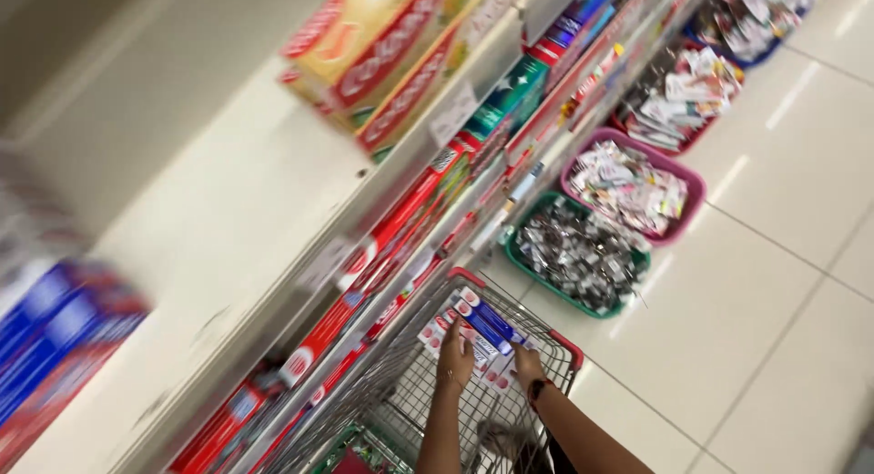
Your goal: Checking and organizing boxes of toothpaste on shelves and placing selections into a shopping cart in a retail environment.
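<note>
Head view, tilted; much of the frame is motion-blurred.

Both hands reach into a wire cart (401, 383) with a red rim, at the near centre. Left hand (454, 357) and right hand (527, 363) each grip a stack of toothpaste boxes (478, 333), held between them at the cart's far end. Fingers of both are curled on the boxes; the right wrist wears a dark band.

Boxes: flat cardboard, long and rectangular, glossy print in blue, white and red. Long axis runs from far-left to near-right, roughly level, with the top blue box lying across the stack. How many boxes there are cannot be told.

Cart: thin metal mesh, open grid, contents at the near bottom unclear.

Left of the cart, a white shelf unit (209, 237) runs near to far, its top board smooth and bare in the middle. Red cartons (382, 246) lie end-on along the lower shelves; yellow-red cartons (382, 50) sit on the far top.

Right of the shelves, on a glossy pale tiled floor (774, 292), stand plastic baskets: a green basket (523, 260) of silvery sachets and a pink basket (694, 196) of pale packets.
</note>
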